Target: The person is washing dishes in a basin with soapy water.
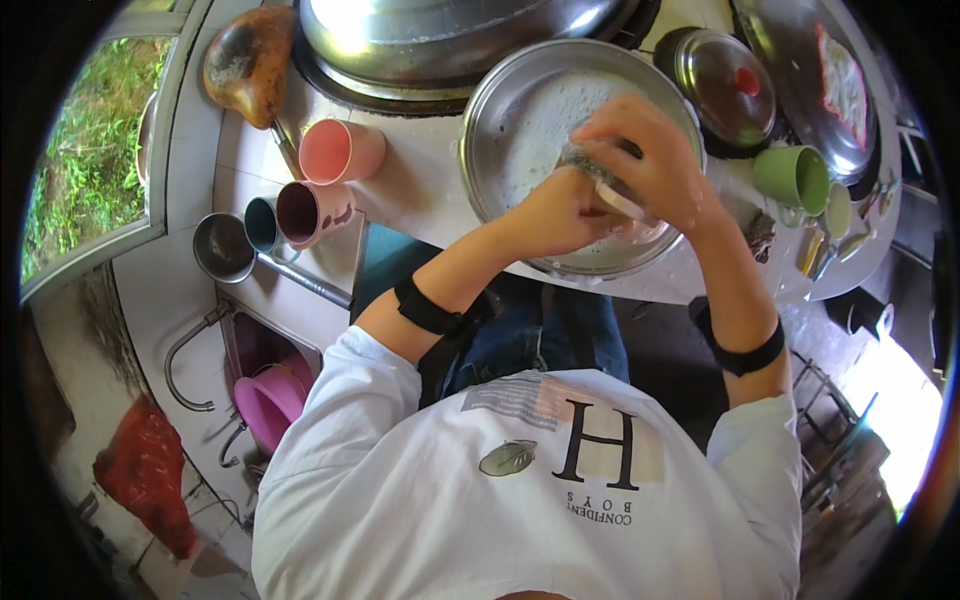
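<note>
Both my hands are over a round metal basin (486,169) of foamy water on the counter. My right hand (651,154) is blurred, its fingers closed around a grey scouring pad (583,160). In my left hand (553,214) is a pale item (619,202) with a curved, handle-like edge, mostly hidden by my fingers. The pad presses against this item or sits right beside it; the overlap hides which. Suds cover much of the basin's water.
Left of the basin stand a pink cup (337,154), a pink mug (322,214), a dark teal mug (264,225) and a metal ladle (225,247). A large metal pot (465,52) is behind. Rightward are a lidded pot (724,82) and green mug (791,176).
</note>
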Tool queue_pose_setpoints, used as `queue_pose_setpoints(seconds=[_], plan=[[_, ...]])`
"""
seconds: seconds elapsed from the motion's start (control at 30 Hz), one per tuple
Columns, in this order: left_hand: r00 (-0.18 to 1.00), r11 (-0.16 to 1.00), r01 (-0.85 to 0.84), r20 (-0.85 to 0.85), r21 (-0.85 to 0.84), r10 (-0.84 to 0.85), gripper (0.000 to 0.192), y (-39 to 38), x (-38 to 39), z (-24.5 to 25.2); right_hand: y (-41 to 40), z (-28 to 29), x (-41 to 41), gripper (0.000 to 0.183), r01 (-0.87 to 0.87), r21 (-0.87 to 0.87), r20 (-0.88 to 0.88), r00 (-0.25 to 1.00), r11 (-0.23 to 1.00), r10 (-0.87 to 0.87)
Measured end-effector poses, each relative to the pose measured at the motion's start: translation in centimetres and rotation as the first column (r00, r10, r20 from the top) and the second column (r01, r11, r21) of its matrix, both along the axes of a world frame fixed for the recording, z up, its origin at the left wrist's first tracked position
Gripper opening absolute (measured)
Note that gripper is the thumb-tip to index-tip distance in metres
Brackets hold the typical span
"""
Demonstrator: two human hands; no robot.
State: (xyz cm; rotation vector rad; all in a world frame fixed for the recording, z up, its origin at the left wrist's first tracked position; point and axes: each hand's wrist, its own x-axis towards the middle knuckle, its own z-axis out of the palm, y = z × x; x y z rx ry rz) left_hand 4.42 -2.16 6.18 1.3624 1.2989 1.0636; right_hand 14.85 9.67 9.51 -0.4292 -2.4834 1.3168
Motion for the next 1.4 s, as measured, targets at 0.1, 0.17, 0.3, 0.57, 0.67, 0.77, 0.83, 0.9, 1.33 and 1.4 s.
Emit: queue_pose_setpoints(seconds=[0.1, 0.17, 0.3, 0.57, 0.67, 0.77, 0.83, 0.9, 1.33, 1.4], plan=[[0.988, 0.994, 0.047, -0.144, -0.096, -0.06, 0.02, -1.0, -2.8, 1.1, 0.4, -2.5, 1.6, 0.017, 0.234, -0.048, -0.07, 0.969, 0.971, -0.236], [0.994, 0.979, -0.043, -0.104, -0.199, 0.023, 0.021, -2.0, -3.5, 1.9, 1.5, -4.2, 2.2, 0.02, 0.382, 0.082, 0.084, 0.918, 0.921, -0.388], [0.984, 0.97, -0.175, -0.058, -0.168, 0.168, 0.021, -2.7, -3.5, 0.9, 2.3, -8.7, 1.4, 0.021, 0.389, 0.369, 0.071, 0.894, 0.844, -0.443], [0.899, 0.874, -0.433, -0.035, -0.221, 0.437, 0.021, -1.7, -2.5, -0.1, -0.9, -5.2, 1.5, 0.013, 0.658, -0.062, -0.037, 0.75, 0.751, -0.66], [0.865, 0.868, -0.45, 0.139, -0.212, 0.483, 0.023, -0.9, -1.3, -0.2, -3.0, -4.6, 0.7, 0.009, 0.591, 0.044, -0.172, 0.799, 0.806, -0.577], [0.792, 0.857, -0.428, 0.338, -0.285, 0.508, 0.02, -0.6, 0.0, -0.2, -2.7, -4.7, 0.1, 0.011, 0.649, 0.114, -0.164, 0.759, 0.752, -0.631], [0.895, 0.892, -0.402, 0.115, -0.209, 0.43, 0.021, -1.0, 0.4, -0.2, -1.5, -4.4, -0.2, 0.016, 0.645, 0.108, -0.077, 0.764, 0.757, -0.64], [0.91, 0.907, -0.378, 0.108, -0.186, 0.401, 0.022, -1.0, 0.4, 0.2, -0.4, -4.0, -0.5, 0.02, 0.645, 0.045, -0.012, 0.764, 0.763, -0.645], [0.592, 0.826, -0.5, 0.595, -0.259, 0.544, 0.03, 0.3, 1.4, 1.3, 6.1, -12.6, 0.0, 0.039, 0.514, -0.777, 0.385, 0.844, 0.362, -0.372], [0.603, 0.832, -0.487, 0.586, -0.266, 0.541, 0.03, 0.8, 0.7, 1.1, 6.9, -16.1, 0.6, 0.036, 0.184, -0.001, 0.11, 0.977, 0.983, -0.183]])
